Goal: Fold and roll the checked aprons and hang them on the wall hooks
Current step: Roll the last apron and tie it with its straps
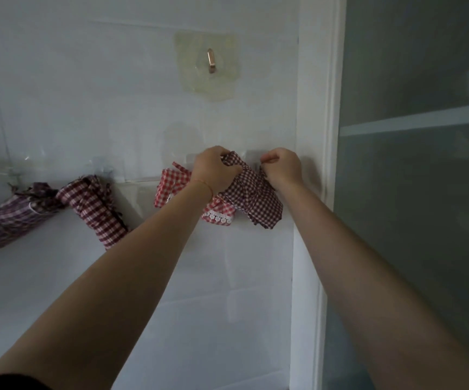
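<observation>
Both my hands are raised to the white wall at a row of clear hooks. My left hand [215, 169] grips the top of a rolled dark red checked apron [255, 199]. My right hand [282, 166] pinches the same apron's upper edge by the wall; the hook under it is hidden. Behind my left wrist hangs a bright red checked apron [170, 187] with white lace trim. Further left hang a maroon checked roll [95, 209] and a purple checked roll [8, 218].
A copper-coloured hook [211, 61] on a clear adhesive pad sits bare higher on the wall. A white door frame [330, 136] runs down the right, with a frosted glass panel [424, 178] beyond it.
</observation>
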`<state>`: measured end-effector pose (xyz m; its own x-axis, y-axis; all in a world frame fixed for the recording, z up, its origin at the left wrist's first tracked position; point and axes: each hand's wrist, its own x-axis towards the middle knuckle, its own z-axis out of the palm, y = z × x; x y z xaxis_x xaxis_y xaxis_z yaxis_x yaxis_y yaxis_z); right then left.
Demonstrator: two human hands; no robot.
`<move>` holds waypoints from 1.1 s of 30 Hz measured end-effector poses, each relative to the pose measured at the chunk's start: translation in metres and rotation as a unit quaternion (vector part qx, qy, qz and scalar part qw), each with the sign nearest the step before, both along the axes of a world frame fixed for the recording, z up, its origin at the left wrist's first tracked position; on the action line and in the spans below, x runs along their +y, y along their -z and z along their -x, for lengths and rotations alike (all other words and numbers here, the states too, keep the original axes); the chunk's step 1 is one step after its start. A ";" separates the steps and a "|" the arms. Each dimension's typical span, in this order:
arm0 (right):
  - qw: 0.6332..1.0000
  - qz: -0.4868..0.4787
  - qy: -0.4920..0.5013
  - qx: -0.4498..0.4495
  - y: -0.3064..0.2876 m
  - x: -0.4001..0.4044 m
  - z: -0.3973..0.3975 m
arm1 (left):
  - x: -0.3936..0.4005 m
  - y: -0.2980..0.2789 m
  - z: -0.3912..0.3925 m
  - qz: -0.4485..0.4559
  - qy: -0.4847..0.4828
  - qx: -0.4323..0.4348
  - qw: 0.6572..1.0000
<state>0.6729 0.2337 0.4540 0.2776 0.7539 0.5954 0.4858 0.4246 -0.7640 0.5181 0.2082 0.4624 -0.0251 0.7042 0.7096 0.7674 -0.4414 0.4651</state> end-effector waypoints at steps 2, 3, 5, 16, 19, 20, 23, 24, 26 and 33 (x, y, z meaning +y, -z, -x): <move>1.000 0.017 -0.017 -0.001 -0.001 0.008 -0.002 | 0.008 0.000 -0.001 0.012 -0.002 -0.002 1.000; 0.999 0.026 -0.026 -0.002 -0.001 0.011 -0.004 | 0.010 0.002 -0.001 0.016 -0.003 -0.001 1.000; 0.998 0.039 -0.040 -0.008 -0.001 0.017 -0.005 | 0.014 0.003 0.000 0.020 -0.005 -0.003 1.000; 0.990 0.095 -0.097 0.043 -0.002 0.029 -0.010 | 0.015 0.006 -0.005 0.029 -0.001 0.010 1.000; 0.993 0.076 -0.095 0.006 0.001 0.030 -0.011 | 0.018 0.010 -0.007 0.029 -0.019 0.028 0.999; 0.993 0.068 -0.091 -0.020 0.003 0.029 -0.011 | 0.019 0.012 -0.008 0.027 -0.028 0.037 0.999; 0.994 0.040 -0.077 -0.065 0.013 0.023 -0.010 | 0.020 0.018 -0.013 0.023 -0.046 0.069 0.996; 0.995 0.026 -0.072 -0.061 0.017 0.022 -0.009 | 0.020 0.020 -0.014 0.023 -0.049 0.080 0.995; 0.997 0.011 -0.064 -0.040 0.027 0.021 -0.007 | 0.020 0.024 -0.016 0.025 -0.055 0.094 0.994; 0.993 0.059 -0.099 0.035 0.053 0.019 -0.011 | 0.021 0.033 -0.012 0.127 -0.025 0.178 0.976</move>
